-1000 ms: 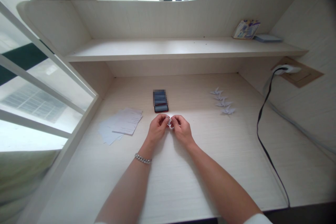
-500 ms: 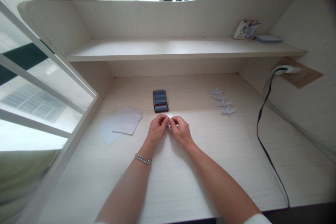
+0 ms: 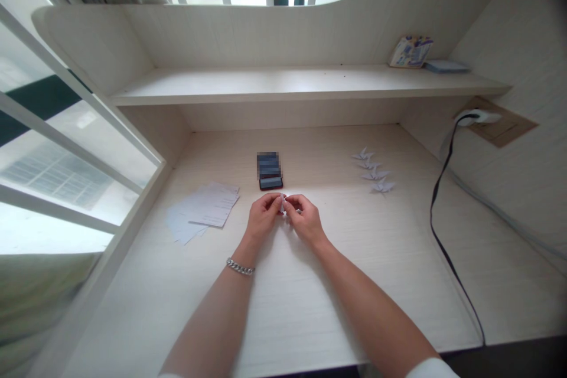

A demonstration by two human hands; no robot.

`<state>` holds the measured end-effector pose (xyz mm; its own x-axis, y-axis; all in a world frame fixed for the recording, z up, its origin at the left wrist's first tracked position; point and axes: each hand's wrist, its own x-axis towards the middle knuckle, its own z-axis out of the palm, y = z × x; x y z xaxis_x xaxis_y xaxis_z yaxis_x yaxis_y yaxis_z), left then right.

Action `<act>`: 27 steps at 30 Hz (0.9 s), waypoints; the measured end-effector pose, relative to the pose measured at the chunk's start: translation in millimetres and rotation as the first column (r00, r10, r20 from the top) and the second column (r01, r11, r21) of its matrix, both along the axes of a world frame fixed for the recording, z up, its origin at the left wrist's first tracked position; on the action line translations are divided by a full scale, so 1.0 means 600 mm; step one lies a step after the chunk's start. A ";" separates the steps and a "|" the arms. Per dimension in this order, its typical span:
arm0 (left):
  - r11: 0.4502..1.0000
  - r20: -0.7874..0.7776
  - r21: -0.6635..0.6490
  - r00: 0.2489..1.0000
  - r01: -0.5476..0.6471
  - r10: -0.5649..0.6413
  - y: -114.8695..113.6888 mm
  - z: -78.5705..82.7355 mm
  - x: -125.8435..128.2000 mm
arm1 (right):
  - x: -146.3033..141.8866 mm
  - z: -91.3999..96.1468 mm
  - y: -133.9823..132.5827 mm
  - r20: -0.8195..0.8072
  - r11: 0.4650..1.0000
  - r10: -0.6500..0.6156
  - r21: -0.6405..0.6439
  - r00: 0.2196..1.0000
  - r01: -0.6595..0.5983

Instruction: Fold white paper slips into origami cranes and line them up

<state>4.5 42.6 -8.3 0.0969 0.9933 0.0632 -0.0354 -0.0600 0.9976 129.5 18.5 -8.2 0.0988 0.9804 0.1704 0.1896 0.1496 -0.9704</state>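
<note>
My left hand (image 3: 262, 218) and my right hand (image 3: 303, 218) meet just above the pale wooden desk (image 3: 283, 283), a little in front of a phone (image 3: 270, 170). Both pinch a small folded piece of white paper (image 3: 282, 203) between thumb and fingertips. Most of the paper is hidden by the fingers. A chain bracelet (image 3: 240, 267) sits on my left wrist.
A loose pile of white paper sheets (image 3: 202, 211) lies left of my hands. Several folded paper cranes (image 3: 373, 171) stand in a row at the right. A black cable (image 3: 444, 201) runs from a wall socket (image 3: 479, 117) across the desk. A shelf (image 3: 305, 82) holds a small box (image 3: 410, 51).
The fingers have shifted slightly on the small paper, and the view has drifted a little. Both hands stay in the same spot.
</note>
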 end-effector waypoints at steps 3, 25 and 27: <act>1.000 0.038 -0.015 0.999 0.006 -0.005 0.000 -0.005 -0.003 | -0.001 0.003 -0.001 0.008 1.000 0.008 0.019 1.000 -0.008; 0.997 0.050 -0.038 0.997 0.068 -0.066 -0.012 0.002 -0.011 | 0.026 0.004 0.002 -0.367 0.982 0.099 -0.114 0.925 -0.150; 0.994 0.028 -0.039 0.995 0.100 -0.099 -0.012 0.004 -0.012 | 0.028 0.004 0.003 -0.391 0.981 0.105 -0.110 0.914 -0.160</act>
